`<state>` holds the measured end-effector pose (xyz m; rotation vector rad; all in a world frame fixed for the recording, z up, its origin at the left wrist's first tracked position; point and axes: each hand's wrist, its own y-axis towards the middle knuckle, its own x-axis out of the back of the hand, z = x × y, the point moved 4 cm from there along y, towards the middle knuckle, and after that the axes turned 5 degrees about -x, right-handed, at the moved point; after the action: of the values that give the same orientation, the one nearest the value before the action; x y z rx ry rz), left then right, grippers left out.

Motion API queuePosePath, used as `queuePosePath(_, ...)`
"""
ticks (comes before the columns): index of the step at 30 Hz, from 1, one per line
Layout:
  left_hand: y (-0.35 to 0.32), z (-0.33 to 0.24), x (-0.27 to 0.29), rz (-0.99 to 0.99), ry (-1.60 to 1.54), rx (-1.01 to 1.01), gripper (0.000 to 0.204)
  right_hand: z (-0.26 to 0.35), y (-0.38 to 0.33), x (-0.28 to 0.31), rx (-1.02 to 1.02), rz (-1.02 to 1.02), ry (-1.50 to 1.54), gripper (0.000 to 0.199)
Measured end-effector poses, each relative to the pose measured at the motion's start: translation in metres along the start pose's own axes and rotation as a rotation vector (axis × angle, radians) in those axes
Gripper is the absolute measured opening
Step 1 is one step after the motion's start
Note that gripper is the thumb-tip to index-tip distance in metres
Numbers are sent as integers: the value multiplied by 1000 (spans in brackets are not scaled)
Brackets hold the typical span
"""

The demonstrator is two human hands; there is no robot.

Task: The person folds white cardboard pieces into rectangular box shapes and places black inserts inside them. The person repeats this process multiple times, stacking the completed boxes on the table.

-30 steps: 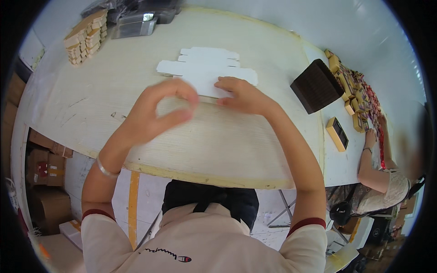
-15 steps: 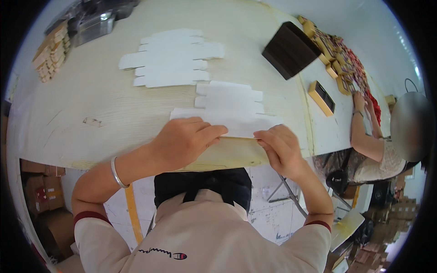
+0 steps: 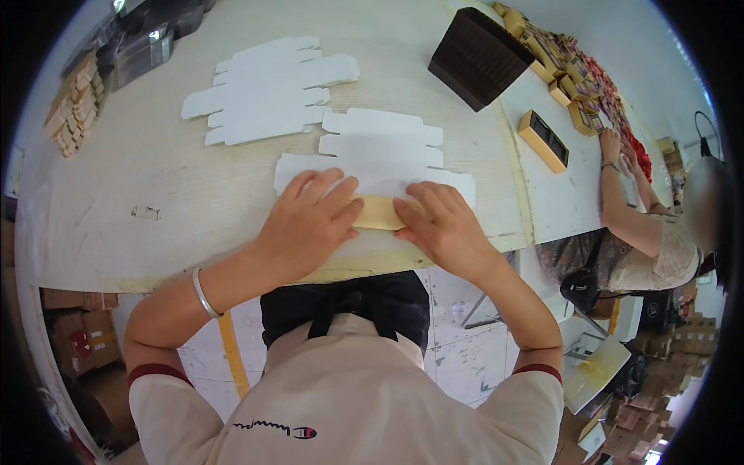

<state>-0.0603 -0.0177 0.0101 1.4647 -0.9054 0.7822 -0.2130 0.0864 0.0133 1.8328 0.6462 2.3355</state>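
An unfolded carton blank (image 3: 376,155), white on its upturned face with side flaps, lies in front of me at the table's near edge. Its nearest panel is folded over, showing a yellow-gold strip. My left hand (image 3: 306,221) grips that panel at its left end, fingers bent over the white card and thumb by the strip. At the strip's right end my right hand (image 3: 442,221) holds it the same way. Beyond, slightly left, rests a stack of similar white blanks (image 3: 267,89).
A dark brown ridged box (image 3: 480,58) stands at the back right, with a yellow box with dark compartments (image 3: 544,141) nearer. A co-worker (image 3: 639,240) sits at right beside piled small boxes (image 3: 570,77). Far left are stacked light-coloured pieces (image 3: 74,108) and clear plastic packs (image 3: 143,58).
Both hands have turned the blank's near panel up and over, away from me, so its yellow side now shows between them. The view has shifted slightly.
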Motion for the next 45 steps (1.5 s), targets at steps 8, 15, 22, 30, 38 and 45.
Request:
queuePosePath(8,7,24,-21,170,-163,-32,16,5,4,-11,-10,56,-88,18)
queuePosePath(15,31,29,-17,112,55,42,15,-33,39,-11,-544,401,454,16)
queuePosePath(22,20,17,-6,308,-392,413,19,-6,-2,-23,-754,320,1512,46)
queuePosePath(30,10,22,-6,331,-508,310,19,13,-46,16,-13,328,84,59)
queuePosePath(38,43,42,-21,191,-472,80,21,30,-43,-7,-7,-89,88,27)
queuePosePath(45,40,48,-25,292,-486,54,7,12,1,-9,-97,-79,10,24)
